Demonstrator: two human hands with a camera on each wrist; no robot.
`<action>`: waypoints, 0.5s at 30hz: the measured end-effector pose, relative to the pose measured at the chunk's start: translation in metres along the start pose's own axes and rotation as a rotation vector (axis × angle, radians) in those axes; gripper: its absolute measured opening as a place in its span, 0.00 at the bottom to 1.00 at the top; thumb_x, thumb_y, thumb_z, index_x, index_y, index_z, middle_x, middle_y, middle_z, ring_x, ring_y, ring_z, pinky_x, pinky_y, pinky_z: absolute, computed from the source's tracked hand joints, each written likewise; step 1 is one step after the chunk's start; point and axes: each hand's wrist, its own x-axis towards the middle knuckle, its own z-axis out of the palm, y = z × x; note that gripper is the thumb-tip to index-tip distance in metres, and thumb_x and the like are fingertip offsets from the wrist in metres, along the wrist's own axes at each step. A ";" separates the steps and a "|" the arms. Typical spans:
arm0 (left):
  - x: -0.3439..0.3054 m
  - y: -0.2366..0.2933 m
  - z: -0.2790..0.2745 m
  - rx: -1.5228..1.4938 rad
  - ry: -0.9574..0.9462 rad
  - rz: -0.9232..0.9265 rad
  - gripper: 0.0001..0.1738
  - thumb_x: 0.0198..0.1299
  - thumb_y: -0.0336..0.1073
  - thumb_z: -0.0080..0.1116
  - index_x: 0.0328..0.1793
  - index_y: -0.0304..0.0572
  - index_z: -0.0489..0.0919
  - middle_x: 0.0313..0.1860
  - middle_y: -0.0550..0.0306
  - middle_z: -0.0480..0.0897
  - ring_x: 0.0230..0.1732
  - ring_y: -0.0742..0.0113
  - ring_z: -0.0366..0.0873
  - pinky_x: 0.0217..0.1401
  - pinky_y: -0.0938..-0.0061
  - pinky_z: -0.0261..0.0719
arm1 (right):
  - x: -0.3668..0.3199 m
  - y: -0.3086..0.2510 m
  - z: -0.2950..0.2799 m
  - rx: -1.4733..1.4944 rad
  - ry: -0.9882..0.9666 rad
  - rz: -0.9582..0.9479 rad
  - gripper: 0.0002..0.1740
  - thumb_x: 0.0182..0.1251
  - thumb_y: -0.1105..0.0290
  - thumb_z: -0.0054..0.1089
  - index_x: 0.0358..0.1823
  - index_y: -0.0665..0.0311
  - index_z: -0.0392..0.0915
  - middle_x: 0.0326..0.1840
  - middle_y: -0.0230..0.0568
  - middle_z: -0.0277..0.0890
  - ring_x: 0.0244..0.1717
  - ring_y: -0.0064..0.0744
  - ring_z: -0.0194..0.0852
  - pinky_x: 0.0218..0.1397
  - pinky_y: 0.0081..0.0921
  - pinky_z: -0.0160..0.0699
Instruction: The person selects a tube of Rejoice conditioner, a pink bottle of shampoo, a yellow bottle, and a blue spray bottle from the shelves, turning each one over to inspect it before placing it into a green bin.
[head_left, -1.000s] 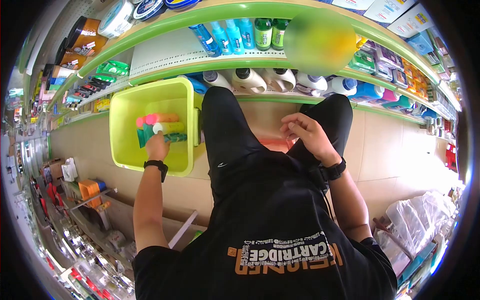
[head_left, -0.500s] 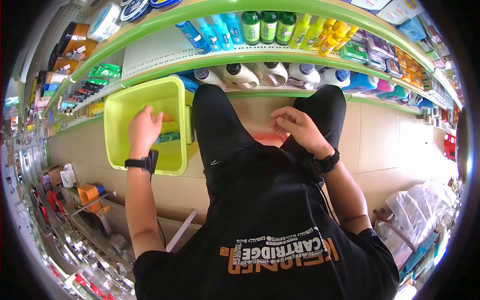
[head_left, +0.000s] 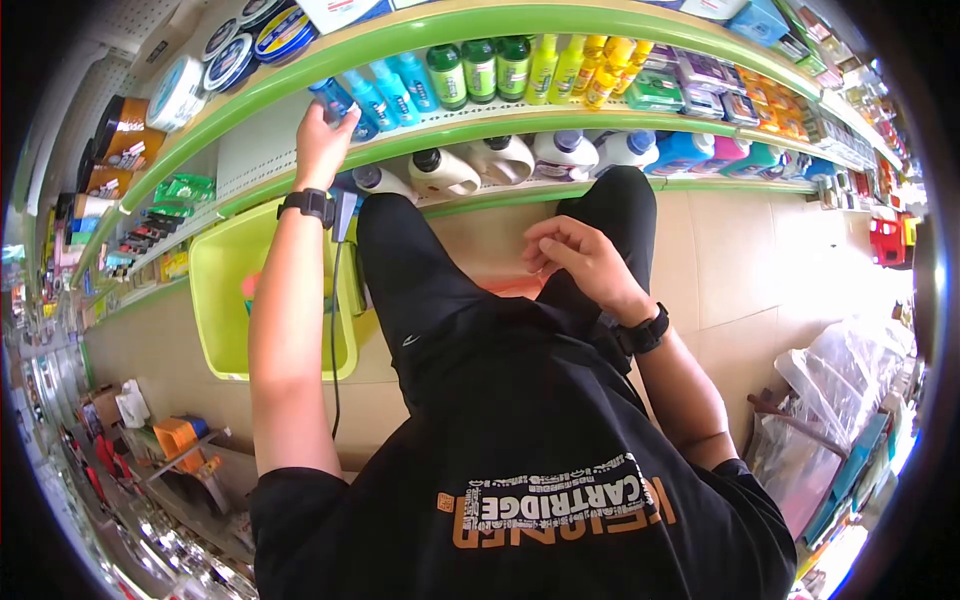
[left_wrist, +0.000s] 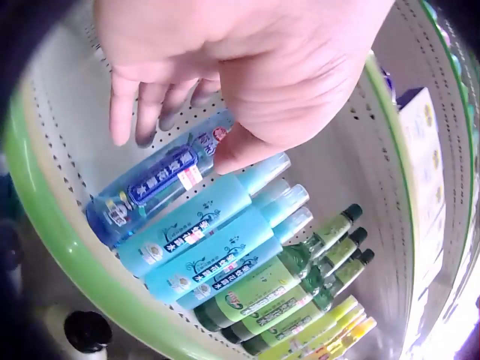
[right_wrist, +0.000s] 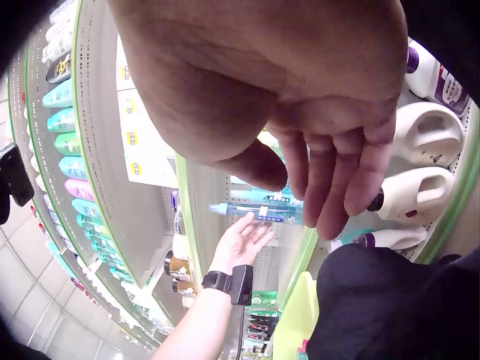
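My left hand (head_left: pixel 324 150) is at the shelf, right by the dark-blue bottle (head_left: pixel 332 97) at the left end of the row. In the left wrist view its fingers are straight and spread along one side of that blue bottle (left_wrist: pixel 154 180), while the thumb lies over its upper part. Light-blue spray bottles (left_wrist: pixel 214 240) stand beside it. My right hand (head_left: pixel 582 262) hangs over my lap with loosely bent fingers, holding nothing. Below my left forearm is a yellow-green bin (head_left: pixel 215 335); the arm hides most of the coloured tubes inside.
Green bottles (head_left: pixel 480 75) and yellow bottles (head_left: pixel 556 70) continue the row to the right. White jugs (head_left: pixel 508 160) line the lower shelf in front of my knees. A green shelf edge (head_left: pixel 440 135) runs between the two levels. Tubs (head_left: pixel 175 95) sit at upper left.
My left hand has left the tubes in the bin and moved up and forward to the blue bottle. The head view has shifted, while my right hand keeps its pose.
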 end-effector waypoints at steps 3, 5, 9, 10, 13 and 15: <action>-0.020 0.001 -0.003 -0.004 0.101 0.107 0.18 0.67 0.37 0.75 0.57 0.36 0.82 0.49 0.49 0.90 0.52 0.59 0.89 0.58 0.63 0.85 | -0.004 0.005 -0.003 0.038 0.034 0.006 0.13 0.84 0.71 0.53 0.61 0.69 0.79 0.49 0.38 0.86 0.49 0.27 0.87 0.54 0.26 0.85; -0.041 0.004 -0.004 -0.160 0.150 0.098 0.16 0.69 0.34 0.73 0.57 0.35 0.82 0.50 0.49 0.90 0.53 0.62 0.89 0.59 0.65 0.85 | -0.004 0.009 -0.003 0.046 0.041 0.012 0.13 0.84 0.71 0.53 0.61 0.69 0.79 0.49 0.38 0.86 0.48 0.27 0.87 0.54 0.26 0.85; -0.103 0.044 -0.025 -0.441 0.235 0.043 0.13 0.75 0.30 0.67 0.59 0.34 0.79 0.54 0.58 0.86 0.54 0.74 0.84 0.62 0.74 0.82 | 0.003 0.015 0.002 0.025 0.026 0.014 0.12 0.84 0.72 0.54 0.59 0.70 0.80 0.48 0.38 0.86 0.48 0.26 0.85 0.54 0.26 0.84; -0.120 0.053 -0.027 -0.507 0.266 0.024 0.13 0.74 0.31 0.69 0.58 0.35 0.79 0.53 0.59 0.86 0.53 0.74 0.84 0.60 0.76 0.82 | 0.006 0.015 0.005 0.029 0.010 0.006 0.12 0.84 0.72 0.54 0.58 0.70 0.80 0.47 0.37 0.86 0.48 0.25 0.85 0.54 0.25 0.84; -0.180 0.081 -0.025 -0.614 0.113 -0.278 0.15 0.78 0.40 0.65 0.60 0.38 0.79 0.51 0.64 0.85 0.51 0.79 0.80 0.54 0.79 0.78 | 0.016 0.005 0.015 -0.022 -0.034 0.010 0.11 0.83 0.72 0.54 0.57 0.70 0.81 0.47 0.37 0.85 0.48 0.24 0.83 0.55 0.26 0.84; -0.213 0.095 -0.012 -0.763 -0.048 -0.417 0.16 0.79 0.42 0.63 0.61 0.38 0.79 0.50 0.64 0.85 0.51 0.80 0.80 0.55 0.78 0.79 | 0.025 -0.005 0.024 -0.029 -0.068 0.016 0.12 0.84 0.71 0.54 0.59 0.70 0.80 0.47 0.36 0.85 0.47 0.23 0.83 0.55 0.25 0.84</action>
